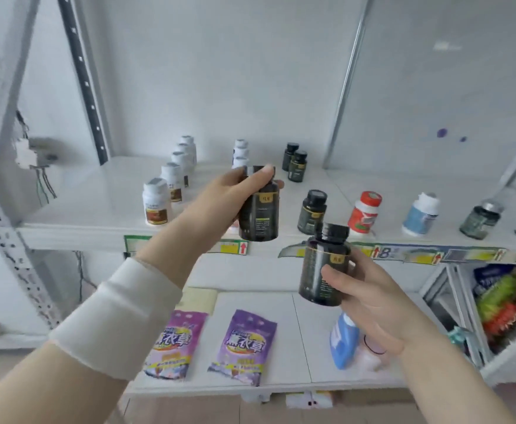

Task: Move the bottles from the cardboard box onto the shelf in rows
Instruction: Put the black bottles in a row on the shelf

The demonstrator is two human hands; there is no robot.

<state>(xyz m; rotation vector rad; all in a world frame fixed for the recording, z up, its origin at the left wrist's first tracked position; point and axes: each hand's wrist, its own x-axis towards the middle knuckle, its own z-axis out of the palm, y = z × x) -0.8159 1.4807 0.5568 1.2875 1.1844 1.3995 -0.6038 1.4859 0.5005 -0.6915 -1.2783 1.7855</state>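
My left hand (235,194) grips a black bottle (259,215) by its top and holds it upright over the front edge of the white shelf (97,209). My right hand (369,298) holds a second black bottle (324,267) lower down, in front of the shelf edge. On the shelf stand a row of several white bottles (171,182), a shorter white row (240,153) partly hidden behind my left hand, two black bottles at the back (295,162) and one black bottle (311,212) near the front. The cardboard box is out of view.
Further right on the shelf stand a red-capped bottle (365,214), a blue-and-white bottle (420,214) and a dark green bottle (481,220). The lower shelf holds two purple bags (241,347) and a blue spray bottle (343,341). A bin of packaged goods (507,304) sits at right.
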